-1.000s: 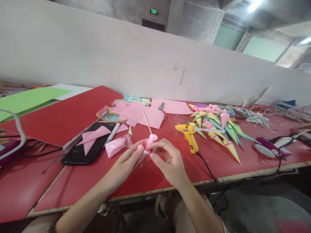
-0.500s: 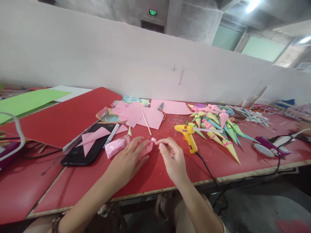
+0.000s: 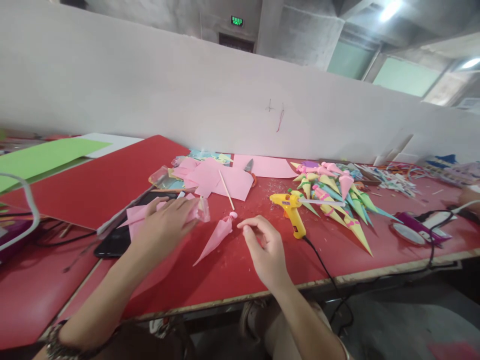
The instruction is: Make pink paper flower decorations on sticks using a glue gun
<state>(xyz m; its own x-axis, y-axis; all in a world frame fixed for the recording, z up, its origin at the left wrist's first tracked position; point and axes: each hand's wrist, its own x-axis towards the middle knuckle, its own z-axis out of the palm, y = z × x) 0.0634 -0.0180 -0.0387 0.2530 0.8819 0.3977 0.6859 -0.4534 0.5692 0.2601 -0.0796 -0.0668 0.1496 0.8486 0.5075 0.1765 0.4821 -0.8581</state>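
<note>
A pink paper cone (image 3: pixel 216 237) with a small pink ball (image 3: pixel 233 215) at its wide end lies on the red tabletop between my hands. My left hand (image 3: pixel 165 222) is over a clear packet of pink material (image 3: pixel 201 210), its fingers curled around it. Most of that packet is hidden under the hand. Just right of the cone, my right hand (image 3: pixel 265 250) holds its thumb and index finger nearly together. Whatever may be between those fingertips is too small to make out. The right hand is apart from the cone.
A yellow glue gun (image 3: pixel 294 212) lies to the right, its black cord running off the front edge. Behind it are several finished paper cones (image 3: pixel 337 192). Pink sheets (image 3: pixel 234 182), a thin stick (image 3: pixel 226 190) and scissors (image 3: pixel 250 170) lie ahead; a black tray (image 3: pixel 110 245) is left.
My left hand has let go of the pink cone and moved left onto the packet, which has shifted slightly. The cone now lies in full view. My right hand has barely moved.
</note>
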